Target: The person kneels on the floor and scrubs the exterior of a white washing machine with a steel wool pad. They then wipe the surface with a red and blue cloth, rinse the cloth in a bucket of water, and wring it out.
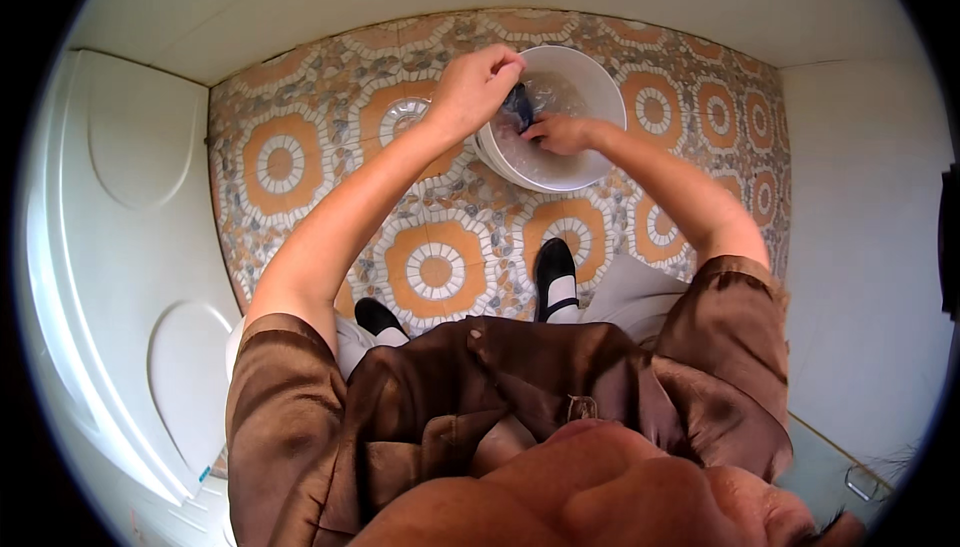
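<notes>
A round white plastic bucket stands on the tiled floor, holding cloudy, rippling water. A dark blue item, seemingly cloth, hangs down into the water between my hands. My left hand is at the bucket's left rim, its fingers closed at the upper end of the dark item. Inside the bucket, my right hand is low at the water, with its fingertips against the lower part of the same item; how firmly they grip it cannot be told.
Patterned orange, white and grey tiles cover the floor. My black shoes are below the bucket. Pale walls rise ahead and at the right; a light door-like panel stands at the left. A metal handle is at lower right.
</notes>
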{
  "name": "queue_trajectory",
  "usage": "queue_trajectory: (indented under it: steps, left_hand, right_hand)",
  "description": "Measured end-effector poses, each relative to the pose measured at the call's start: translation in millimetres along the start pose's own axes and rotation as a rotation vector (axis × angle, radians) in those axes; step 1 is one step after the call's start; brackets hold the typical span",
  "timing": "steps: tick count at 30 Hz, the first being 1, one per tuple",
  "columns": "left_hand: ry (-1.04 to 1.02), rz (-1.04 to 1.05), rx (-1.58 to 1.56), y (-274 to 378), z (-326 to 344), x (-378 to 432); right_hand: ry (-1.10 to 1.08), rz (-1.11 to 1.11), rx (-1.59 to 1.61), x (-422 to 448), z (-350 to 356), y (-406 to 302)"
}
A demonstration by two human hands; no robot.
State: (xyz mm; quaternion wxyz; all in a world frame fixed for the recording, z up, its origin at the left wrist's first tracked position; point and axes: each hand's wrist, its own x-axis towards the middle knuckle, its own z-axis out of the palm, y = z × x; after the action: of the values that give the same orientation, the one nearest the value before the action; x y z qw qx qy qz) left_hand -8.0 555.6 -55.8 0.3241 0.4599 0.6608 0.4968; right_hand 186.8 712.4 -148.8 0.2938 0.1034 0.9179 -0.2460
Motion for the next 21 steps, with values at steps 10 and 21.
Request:
queue_trajectory:
  steps: [10, 21]
  left_hand:
    - [-0.070, -0.034, -0.100, -30, 5, -14]
    - [0.024, 0.019, -0.017, -12, -4, -9]
  right_hand:
    - [-0.139, 0.310, -0.281, 74, 54, 6]
    - [0.268, 0.138, 0.808, -18, -113, -76]
